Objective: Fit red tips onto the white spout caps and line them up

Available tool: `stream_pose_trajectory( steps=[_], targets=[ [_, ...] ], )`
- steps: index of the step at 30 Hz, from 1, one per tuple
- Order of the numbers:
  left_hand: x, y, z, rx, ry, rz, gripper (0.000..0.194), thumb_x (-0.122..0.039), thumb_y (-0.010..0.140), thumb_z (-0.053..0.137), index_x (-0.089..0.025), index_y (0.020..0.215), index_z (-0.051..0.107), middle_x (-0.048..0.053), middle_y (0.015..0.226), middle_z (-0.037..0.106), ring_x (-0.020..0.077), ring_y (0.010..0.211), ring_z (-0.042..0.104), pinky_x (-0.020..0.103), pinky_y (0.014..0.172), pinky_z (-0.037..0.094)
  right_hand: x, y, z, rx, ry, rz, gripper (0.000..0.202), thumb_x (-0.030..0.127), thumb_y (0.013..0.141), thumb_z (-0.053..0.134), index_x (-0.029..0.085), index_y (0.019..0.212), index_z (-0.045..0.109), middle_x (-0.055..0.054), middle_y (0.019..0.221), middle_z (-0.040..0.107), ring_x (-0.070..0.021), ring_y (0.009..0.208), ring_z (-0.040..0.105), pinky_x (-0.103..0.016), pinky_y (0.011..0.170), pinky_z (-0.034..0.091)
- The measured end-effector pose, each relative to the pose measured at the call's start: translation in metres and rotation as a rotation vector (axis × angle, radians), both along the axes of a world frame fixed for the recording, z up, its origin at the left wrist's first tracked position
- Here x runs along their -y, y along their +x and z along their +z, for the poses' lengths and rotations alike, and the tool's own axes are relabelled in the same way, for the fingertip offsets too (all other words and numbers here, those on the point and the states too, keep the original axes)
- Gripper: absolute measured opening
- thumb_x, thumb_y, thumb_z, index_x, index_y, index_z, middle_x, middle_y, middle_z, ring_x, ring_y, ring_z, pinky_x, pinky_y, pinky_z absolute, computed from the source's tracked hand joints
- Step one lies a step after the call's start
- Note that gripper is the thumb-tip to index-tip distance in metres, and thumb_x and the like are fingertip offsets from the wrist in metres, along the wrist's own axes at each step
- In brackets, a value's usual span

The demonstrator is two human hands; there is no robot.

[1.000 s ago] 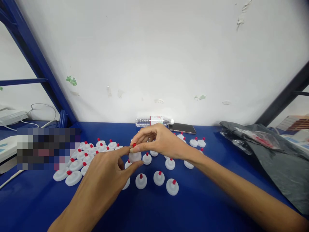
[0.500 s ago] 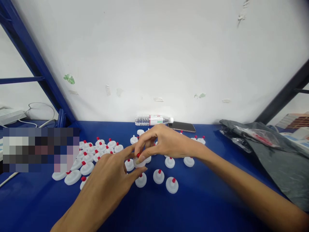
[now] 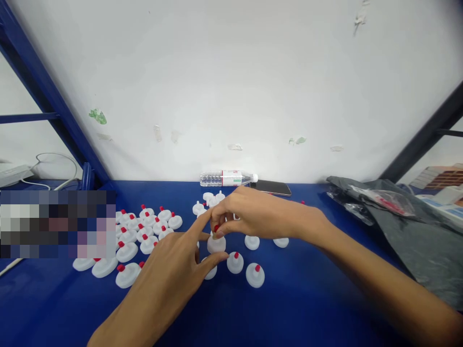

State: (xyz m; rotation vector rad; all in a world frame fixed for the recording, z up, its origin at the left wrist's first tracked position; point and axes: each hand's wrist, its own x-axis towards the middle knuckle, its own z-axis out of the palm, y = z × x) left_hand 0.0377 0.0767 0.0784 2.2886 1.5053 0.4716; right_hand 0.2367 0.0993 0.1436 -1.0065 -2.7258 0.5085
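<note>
Between my hands is a white round cap with a red tip (image 3: 216, 245). My right hand (image 3: 240, 212) pinches its red tip from above with thumb and fingertips. My left hand (image 3: 177, 260) curves around the cap from the left, thumb and fingers apart, its thumb near the cap's lower edge; whether it touches the cap is unclear. In front stand more such caps, one (image 3: 235, 263) just right of my left thumb and another (image 3: 255, 275) further right. Behind my hands lie white caps without red tips (image 3: 198, 208).
Many red-tipped caps (image 3: 127, 251) crowd the blue table (image 3: 289, 308) at left. A clear bottle (image 3: 231, 178) and a phone (image 3: 271, 187) lie by the wall. Grey plastic bags (image 3: 408, 231) cover the right side. A blurred patch hides the far left.
The view has shifted slightly. My hands have moved a little right with the cap, and my left thumb and fingers are further from it.
</note>
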Motion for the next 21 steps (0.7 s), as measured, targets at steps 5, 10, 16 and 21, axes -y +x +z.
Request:
stream_pose_trajectory(
  steps=[5,10,16,21],
  targets=[
    [0.002,-0.004,0.001,0.008,0.052,-0.056,0.068,-0.059,0.089,0.064,-0.031,0.150,0.047,-0.003,0.083,0.077,0.0224,0.067,0.069,0.033,0.064,0.045,0.002,0.004,0.003,0.125,0.067,-0.037,0.014,0.024,0.097,0.063,0.019,0.087,0.072,0.003,0.071,0.069,-0.0119,0.061,0.055,-0.029,0.057,0.031],
    [0.001,-0.021,0.006,0.119,0.273,-0.005,0.048,-0.057,0.098,0.051,-0.030,0.137,0.059,0.000,0.098,0.076,0.0173,0.061,0.065,0.031,0.063,0.049,-0.008,0.011,-0.009,0.170,0.099,-0.120,0.012,0.021,0.096,0.064,0.019,0.086,0.071,0.001,0.069,0.068,-0.0130,0.058,0.054,-0.030,0.056,0.031],
    [-0.005,-0.033,0.013,0.081,0.328,0.008,0.038,-0.054,0.098,0.053,-0.030,0.122,0.070,-0.004,0.075,0.073,0.0147,0.049,0.058,0.030,0.061,0.049,-0.020,0.015,-0.031,0.152,-0.074,-0.120,0.011,0.020,0.092,0.068,0.019,0.081,0.073,0.000,0.079,0.076,-0.0120,0.060,0.061,-0.027,0.053,0.035],
    [-0.006,-0.035,0.012,0.067,0.392,0.007,0.034,-0.051,0.098,0.054,-0.031,0.116,0.074,-0.004,0.071,0.073,0.0157,0.049,0.060,0.031,0.063,0.049,-0.021,0.017,-0.033,0.190,-0.100,-0.144,0.004,0.018,0.084,0.076,0.021,0.085,0.079,0.000,0.082,0.079,-0.0149,0.065,0.067,-0.026,0.054,0.038]
  ],
)
